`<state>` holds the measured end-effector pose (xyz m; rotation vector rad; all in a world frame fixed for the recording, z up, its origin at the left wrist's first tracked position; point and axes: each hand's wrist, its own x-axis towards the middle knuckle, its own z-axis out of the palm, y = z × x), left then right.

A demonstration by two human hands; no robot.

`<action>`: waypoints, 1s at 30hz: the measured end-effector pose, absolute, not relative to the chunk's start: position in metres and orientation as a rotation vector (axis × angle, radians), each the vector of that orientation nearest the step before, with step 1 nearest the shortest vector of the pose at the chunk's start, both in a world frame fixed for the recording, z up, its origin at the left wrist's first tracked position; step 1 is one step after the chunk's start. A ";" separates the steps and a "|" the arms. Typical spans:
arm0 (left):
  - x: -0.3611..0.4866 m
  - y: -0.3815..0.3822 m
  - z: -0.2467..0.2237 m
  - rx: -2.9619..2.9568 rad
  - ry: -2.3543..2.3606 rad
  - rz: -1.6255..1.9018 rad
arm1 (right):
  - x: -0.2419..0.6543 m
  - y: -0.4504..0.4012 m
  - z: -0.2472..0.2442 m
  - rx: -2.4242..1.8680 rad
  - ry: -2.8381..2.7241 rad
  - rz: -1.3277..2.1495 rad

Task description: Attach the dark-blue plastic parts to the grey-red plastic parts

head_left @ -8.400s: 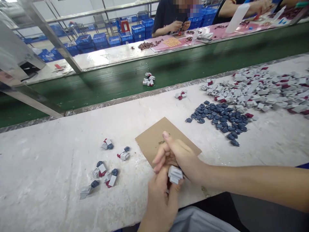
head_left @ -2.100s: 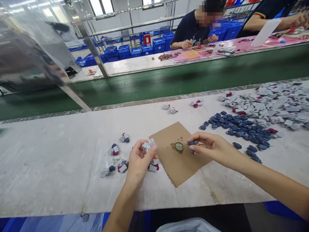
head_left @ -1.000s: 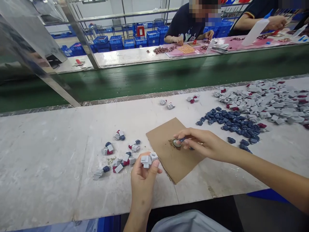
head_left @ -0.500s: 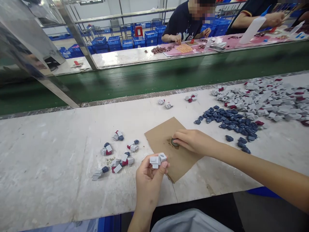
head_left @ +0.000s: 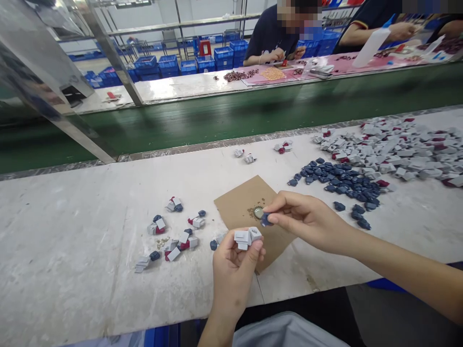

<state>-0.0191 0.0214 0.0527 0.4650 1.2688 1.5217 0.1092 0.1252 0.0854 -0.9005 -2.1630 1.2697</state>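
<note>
My left hand is closed around a light grey blocky plastic piece, its angled end facing up and right. Between the thumb and fingertips of my right hand is a small dark blue piece, just above and right of the grey one and apart from it. A brown cardboard sheet lies beneath both hands. On it sits a bottle cap holding something shiny, with brownish stains around it. Another blue piece and a grey one lie beside my left hand.
Several joined grey, red and blue pieces lie to the left. Loose dark blue pieces and a large heap of grey pieces are on the right. Past a green strip, co-workers sit at another bench. A metal post stands left.
My right hand has lifted from the bottle cap and moved slightly right, showing the blue piece in its fingers. My left hand, holding the grey piece, has shifted a little right.
</note>
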 end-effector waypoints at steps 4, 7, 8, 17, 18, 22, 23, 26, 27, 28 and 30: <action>-0.018 0.021 0.055 0.500 1.274 1.520 | 0.108 0.116 0.092 -0.856 -2.220 1.212; -0.017 0.020 0.056 0.556 1.300 1.510 | 0.107 0.115 0.091 -0.845 -2.274 1.088; -0.017 0.020 0.056 0.573 1.308 1.505 | 0.107 0.115 0.091 -0.834 -2.294 1.050; -0.022 0.018 0.056 0.792 1.361 1.380 | 0.106 0.112 0.094 -0.694 -2.405 0.952; -0.022 0.018 0.054 0.814 1.374 1.366 | 0.106 0.111 0.091 -0.701 -2.382 0.991; -0.019 0.020 0.045 0.826 1.440 1.351 | 0.102 0.107 0.076 -0.824 -2.208 1.129; -0.018 0.021 0.044 0.825 1.449 1.349 | 0.101 0.106 0.073 -0.842 -2.171 1.152; -0.018 0.024 0.042 0.846 1.452 1.374 | 0.100 0.103 0.066 -0.832 -2.101 1.190; -0.019 0.024 0.043 0.863 1.452 1.381 | 0.101 0.102 0.065 -0.826 -2.087 1.194; -0.021 0.024 0.043 0.883 1.457 1.382 | 0.102 0.102 0.064 -0.826 -2.077 1.206; -0.024 0.022 0.044 0.928 1.451 1.344 | 0.106 0.102 0.065 -0.841 -2.068 1.305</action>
